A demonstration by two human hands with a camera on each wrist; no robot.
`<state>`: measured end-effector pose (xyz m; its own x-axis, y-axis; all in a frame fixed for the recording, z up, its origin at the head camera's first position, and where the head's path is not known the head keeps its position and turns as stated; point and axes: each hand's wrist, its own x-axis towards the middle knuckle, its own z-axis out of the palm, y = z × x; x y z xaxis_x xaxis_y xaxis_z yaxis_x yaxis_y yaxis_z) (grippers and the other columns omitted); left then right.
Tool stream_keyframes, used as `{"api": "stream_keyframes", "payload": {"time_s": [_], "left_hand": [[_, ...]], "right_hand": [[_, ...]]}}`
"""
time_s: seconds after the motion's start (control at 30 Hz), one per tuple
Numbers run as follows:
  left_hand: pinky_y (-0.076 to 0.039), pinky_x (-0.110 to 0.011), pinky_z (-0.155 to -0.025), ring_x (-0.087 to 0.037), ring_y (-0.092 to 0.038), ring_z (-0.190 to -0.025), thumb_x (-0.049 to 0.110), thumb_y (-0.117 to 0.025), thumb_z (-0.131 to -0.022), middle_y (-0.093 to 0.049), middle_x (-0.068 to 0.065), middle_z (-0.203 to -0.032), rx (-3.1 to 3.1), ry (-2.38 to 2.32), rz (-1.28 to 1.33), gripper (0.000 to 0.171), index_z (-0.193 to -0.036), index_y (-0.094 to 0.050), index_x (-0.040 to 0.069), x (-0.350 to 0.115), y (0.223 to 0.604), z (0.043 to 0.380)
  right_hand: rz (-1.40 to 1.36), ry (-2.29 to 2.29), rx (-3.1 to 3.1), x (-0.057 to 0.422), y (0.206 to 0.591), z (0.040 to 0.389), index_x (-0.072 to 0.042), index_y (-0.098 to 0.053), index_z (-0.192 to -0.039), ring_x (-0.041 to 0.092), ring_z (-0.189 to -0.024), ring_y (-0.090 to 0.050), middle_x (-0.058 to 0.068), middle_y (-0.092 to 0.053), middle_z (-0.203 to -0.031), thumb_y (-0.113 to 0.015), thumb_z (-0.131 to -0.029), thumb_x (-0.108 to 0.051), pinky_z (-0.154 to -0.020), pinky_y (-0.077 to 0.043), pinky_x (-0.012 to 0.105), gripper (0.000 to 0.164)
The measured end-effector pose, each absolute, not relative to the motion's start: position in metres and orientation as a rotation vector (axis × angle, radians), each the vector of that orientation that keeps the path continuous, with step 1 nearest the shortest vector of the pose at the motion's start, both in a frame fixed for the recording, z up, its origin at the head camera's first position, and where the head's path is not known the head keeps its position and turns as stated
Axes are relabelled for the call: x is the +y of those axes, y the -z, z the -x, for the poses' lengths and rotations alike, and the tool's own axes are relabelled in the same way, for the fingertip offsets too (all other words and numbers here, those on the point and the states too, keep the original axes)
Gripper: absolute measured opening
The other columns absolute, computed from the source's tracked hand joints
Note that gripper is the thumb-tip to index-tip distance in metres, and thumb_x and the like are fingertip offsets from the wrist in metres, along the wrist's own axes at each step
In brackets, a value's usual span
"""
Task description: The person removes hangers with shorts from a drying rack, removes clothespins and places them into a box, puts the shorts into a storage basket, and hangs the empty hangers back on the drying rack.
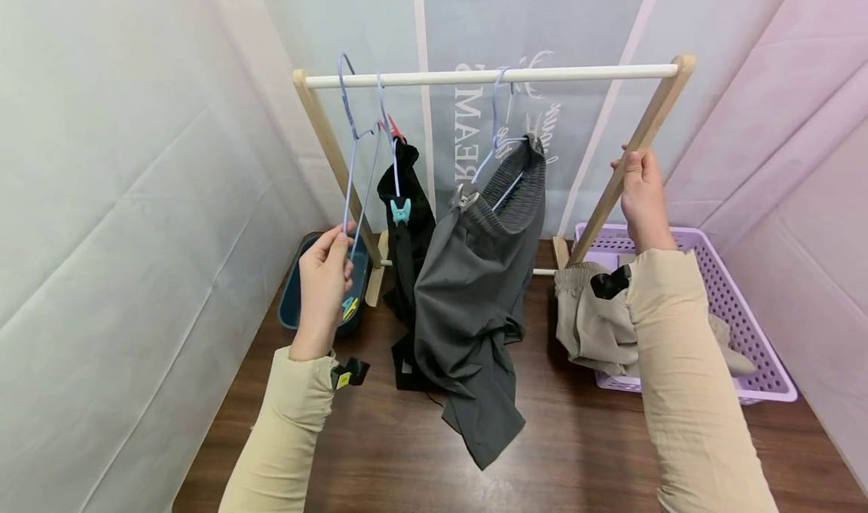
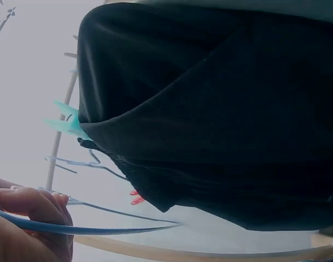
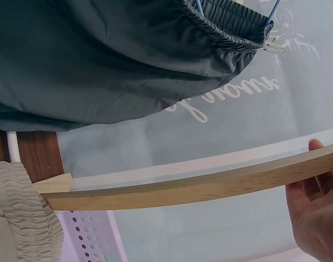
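My left hand (image 1: 325, 272) pinches the lower part of a bare blue wire hanger (image 1: 350, 174), whose hook hangs over the rail near its left end. With my right hand (image 1: 644, 196) I grip the right wooden post (image 1: 613, 189) of the clothes rack. Beside the left hand, black pants (image 1: 415, 234) hang from another hanger, held by a teal clip (image 1: 400, 210) and a red clip (image 1: 393, 129). Grey pants (image 1: 475, 272) with an elastic waist hang mid-rail, a clear clip (image 1: 465, 196) at the waistband. In the left wrist view, fingers (image 2: 35, 207) curl round the hanger wire.
A white rail (image 1: 583, 73) spans the rack's top. Left behind it, a dark teal bin (image 1: 291, 294) holds teal and yellow clips. A purple basket (image 1: 753, 332) at right holds beige pants (image 1: 597, 325), partly hanging over its edge. White curtains (image 1: 136, 196) stand close on both sides.
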<state>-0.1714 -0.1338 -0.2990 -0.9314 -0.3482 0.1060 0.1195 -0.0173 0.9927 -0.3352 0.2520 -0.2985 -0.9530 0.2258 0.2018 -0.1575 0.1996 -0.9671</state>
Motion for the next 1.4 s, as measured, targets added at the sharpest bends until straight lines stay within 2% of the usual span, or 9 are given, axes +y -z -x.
{"api": "stream_keyframes", "payload": {"time_s": [0.07,0.23,0.47,0.57,0.67,0.8,1.03,1.27,1.4], "left_hand": [[-0.026,-0.012,-0.039,-0.001,-0.035,-0.049,0.019,-0.042,-0.103,-0.049,-0.002,-0.087,-1.942,2.022,-0.236,0.034,-0.125,-0.058,0.000,-0.134,0.300,0.172],[-0.026,-0.012,-0.039,-0.001,-0.035,-0.048,0.020,-0.041,-0.103,-0.049,0.004,-0.084,-1.963,2.004,-0.245,0.034,-0.126,-0.058,0.001,-0.134,0.303,0.173],[-0.027,-0.012,-0.039,-0.001,-0.035,-0.048,0.021,-0.041,-0.103,-0.050,0.006,-0.084,-2.011,1.981,-0.260,0.033,-0.126,-0.059,0.005,-0.137,0.306,0.172],[-0.028,-0.012,-0.040,-0.001,-0.036,-0.049,0.021,-0.041,-0.103,-0.050,0.007,-0.083,-2.030,1.973,-0.263,0.032,-0.126,-0.059,0.006,-0.139,0.307,0.172],[-0.029,-0.012,-0.040,-0.001,-0.036,-0.048,0.019,-0.042,-0.103,-0.048,0.007,-0.076,-2.047,1.957,-0.269,0.031,-0.124,-0.060,0.006,-0.141,0.309,0.172],[-0.030,-0.013,-0.041,-0.002,-0.037,-0.048,0.017,-0.043,-0.102,-0.044,0.007,-0.069,-2.068,1.946,-0.272,0.030,-0.124,-0.060,0.005,-0.143,0.311,0.171],[-0.031,-0.014,-0.043,-0.001,-0.038,-0.050,0.016,-0.043,-0.102,-0.048,0.008,-0.075,-2.136,1.921,-0.293,0.030,-0.124,-0.059,0.002,-0.143,0.314,0.171],[-0.034,-0.015,-0.048,-0.001,-0.041,-0.053,0.018,-0.043,-0.102,-0.052,0.004,-0.086,-2.205,1.864,-0.291,0.031,-0.123,-0.060,0.002,-0.144,0.315,0.170],[-0.039,-0.017,-0.056,-0.002,-0.043,-0.058,0.020,-0.043,-0.103,-0.054,0.005,-0.093,-2.247,1.817,-0.289,0.032,-0.124,-0.060,0.004,-0.145,0.318,0.170]], "right_hand": [[0.065,-1.803,-2.192,0.252,0.299,0.335,-0.035,-0.045,-0.099,0.007,-0.108,-0.045,-0.017,-0.047,-0.096,-0.028,-0.100,-0.044,-0.108,-0.032,0.035,0.019],[0.074,-1.769,-2.224,0.252,0.299,0.335,-0.036,-0.044,-0.101,0.010,-0.112,-0.044,-0.017,-0.046,-0.098,-0.026,-0.100,-0.045,-0.109,-0.032,0.038,0.020],[0.084,-1.761,-2.251,0.254,0.298,0.334,-0.034,-0.046,-0.116,0.010,-0.114,-0.044,-0.018,-0.047,-0.097,-0.024,-0.100,-0.046,-0.110,-0.031,0.036,0.030],[0.081,-1.768,-2.251,0.254,0.298,0.334,-0.035,-0.045,-0.114,0.010,-0.114,-0.043,-0.019,-0.047,-0.097,-0.024,-0.100,-0.046,-0.111,-0.030,0.036,0.028],[0.073,-1.780,-2.238,0.254,0.298,0.335,-0.036,-0.045,-0.106,0.009,-0.114,-0.043,-0.018,-0.047,-0.098,-0.025,-0.100,-0.045,-0.111,-0.030,0.036,0.023],[0.062,-1.794,-2.214,0.253,0.298,0.335,-0.035,-0.045,-0.102,0.008,-0.112,-0.044,-0.018,-0.047,-0.097,-0.026,-0.100,-0.044,-0.111,-0.031,0.035,0.022],[0.051,-1.798,-2.183,0.252,0.299,0.335,-0.035,-0.044,-0.094,0.006,-0.108,-0.045,-0.017,-0.047,-0.097,-0.027,-0.100,-0.043,-0.109,-0.032,0.035,0.020],[0.065,-1.812,-2.176,0.252,0.299,0.336,-0.034,-0.045,-0.095,0.007,-0.109,-0.045,-0.018,-0.047,-0.097,-0.028,-0.099,-0.044,-0.110,-0.032,0.035,0.020],[0.064,-1.824,-2.173,0.252,0.299,0.336,-0.031,-0.048,-0.107,0.005,-0.106,-0.046,-0.018,-0.048,-0.095,-0.028,-0.100,-0.043,-0.109,-0.031,0.033,0.024]]}}
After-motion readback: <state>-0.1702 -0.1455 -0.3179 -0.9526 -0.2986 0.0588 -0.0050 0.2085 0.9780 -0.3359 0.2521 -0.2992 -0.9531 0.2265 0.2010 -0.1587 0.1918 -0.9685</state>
